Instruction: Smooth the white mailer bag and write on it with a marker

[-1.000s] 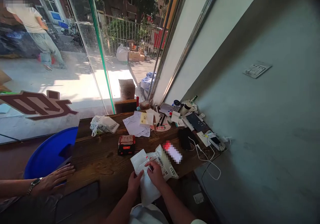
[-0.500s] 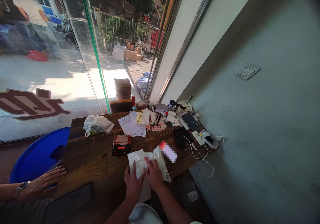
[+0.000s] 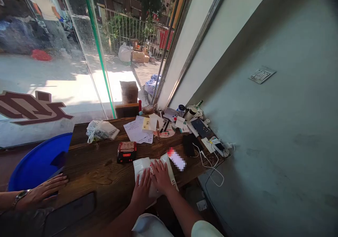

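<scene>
While close together, left hand (image 3: 142,188) and right hand (image 3: 161,178) on white packaging (image 3: 141,164).

Wears pale off-white sleeve (image 3: 206,229) above bare right forearm (image 3: 181,208), smooth, rounded at edge. Bares left forearm (image 3: 123,214) likewise. Shows light grey-white, softly creased clothing (image 3: 151,225) between both, low in view.

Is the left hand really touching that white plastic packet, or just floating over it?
Touching. The head view shows the left hand laid on the white plastic packet, its fingers lying flat against the surface.
</scene>
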`<act>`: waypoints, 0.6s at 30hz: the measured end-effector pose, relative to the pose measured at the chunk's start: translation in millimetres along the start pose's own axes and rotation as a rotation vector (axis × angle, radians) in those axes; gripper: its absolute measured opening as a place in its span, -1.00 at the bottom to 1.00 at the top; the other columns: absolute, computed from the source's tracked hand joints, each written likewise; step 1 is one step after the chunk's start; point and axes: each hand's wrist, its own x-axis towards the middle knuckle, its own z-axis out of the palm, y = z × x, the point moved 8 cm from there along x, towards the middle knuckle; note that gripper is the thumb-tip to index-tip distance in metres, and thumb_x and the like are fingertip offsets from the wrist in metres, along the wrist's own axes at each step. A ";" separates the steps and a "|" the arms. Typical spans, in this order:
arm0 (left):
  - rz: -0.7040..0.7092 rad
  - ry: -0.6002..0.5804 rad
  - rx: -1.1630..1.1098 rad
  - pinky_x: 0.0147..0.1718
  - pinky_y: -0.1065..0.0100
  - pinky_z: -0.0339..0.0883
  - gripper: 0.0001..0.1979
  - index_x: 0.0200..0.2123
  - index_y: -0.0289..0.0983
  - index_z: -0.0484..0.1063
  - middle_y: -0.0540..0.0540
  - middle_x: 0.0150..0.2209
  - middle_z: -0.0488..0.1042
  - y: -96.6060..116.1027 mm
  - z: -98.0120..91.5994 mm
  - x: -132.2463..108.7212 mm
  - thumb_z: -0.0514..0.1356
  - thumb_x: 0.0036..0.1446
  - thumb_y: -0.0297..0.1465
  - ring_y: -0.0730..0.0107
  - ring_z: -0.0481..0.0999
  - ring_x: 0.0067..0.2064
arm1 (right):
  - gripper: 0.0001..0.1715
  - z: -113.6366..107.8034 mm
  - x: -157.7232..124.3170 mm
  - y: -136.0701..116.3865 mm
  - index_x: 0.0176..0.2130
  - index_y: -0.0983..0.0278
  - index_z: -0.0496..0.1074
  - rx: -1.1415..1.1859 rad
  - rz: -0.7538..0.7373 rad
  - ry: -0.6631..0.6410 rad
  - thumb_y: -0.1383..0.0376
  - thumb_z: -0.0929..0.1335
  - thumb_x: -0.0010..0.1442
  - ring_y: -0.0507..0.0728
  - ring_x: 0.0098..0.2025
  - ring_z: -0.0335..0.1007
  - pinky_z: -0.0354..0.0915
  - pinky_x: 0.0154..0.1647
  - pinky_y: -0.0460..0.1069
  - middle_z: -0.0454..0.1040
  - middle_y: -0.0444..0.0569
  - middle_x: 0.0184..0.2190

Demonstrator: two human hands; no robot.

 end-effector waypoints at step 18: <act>-0.202 0.000 -0.025 0.29 -0.15 -0.09 -0.60 -0.02 -0.21 0.47 -0.20 0.34 0.08 -20.3 -40.8 17.1 0.00 0.23 -0.17 0.00 -0.10 0.39 | -0.04 -63.0 -0.5 175.9 0.08 0.51 0.29 -0.075 0.517 0.026 0.42 0.55 -0.34 0.43 0.11 0.27 0.21 0.14 0.19 0.34 0.35 0.03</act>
